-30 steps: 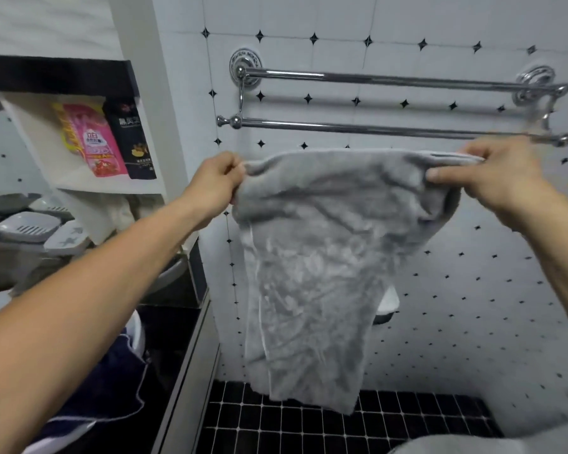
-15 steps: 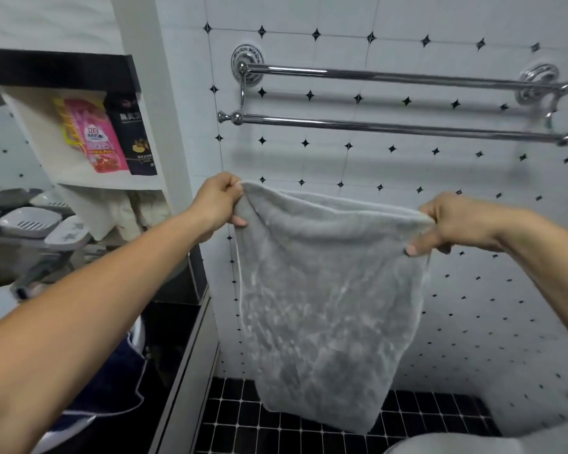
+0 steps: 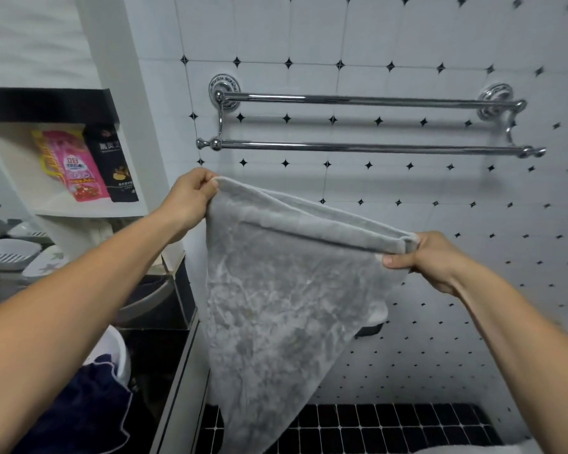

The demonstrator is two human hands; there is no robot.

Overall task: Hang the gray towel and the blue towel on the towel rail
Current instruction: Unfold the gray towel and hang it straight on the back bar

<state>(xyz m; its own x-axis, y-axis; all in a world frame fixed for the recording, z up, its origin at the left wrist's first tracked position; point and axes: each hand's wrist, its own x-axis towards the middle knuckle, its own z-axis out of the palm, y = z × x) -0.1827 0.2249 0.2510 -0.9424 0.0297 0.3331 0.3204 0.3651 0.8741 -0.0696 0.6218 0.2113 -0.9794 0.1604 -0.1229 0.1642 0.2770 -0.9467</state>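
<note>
The gray towel (image 3: 286,290) hangs folded between both hands, its top edge slanting down to the right. My left hand (image 3: 191,194) pinches its upper left corner and my right hand (image 3: 430,257) grips its upper right corner. The chrome double towel rail (image 3: 368,146) is fixed to the tiled wall above the towel, both bars bare, well apart from the cloth. The blue towel (image 3: 89,407) lies bunched in a white basin (image 3: 120,348) at the lower left, partly hidden by my left forearm.
A white shelf (image 3: 89,209) at the left holds a pink packet (image 3: 76,165) and a black packet (image 3: 112,162). Soap dishes (image 3: 7,253) sit further left. A dark counter edge (image 3: 181,381) runs beside the towel. Black floor tiles (image 3: 391,427) lie below.
The towel and both hands have come down from rail height, the right hand lower than the left. The towel's top edge is now stretched straight and slanted.
</note>
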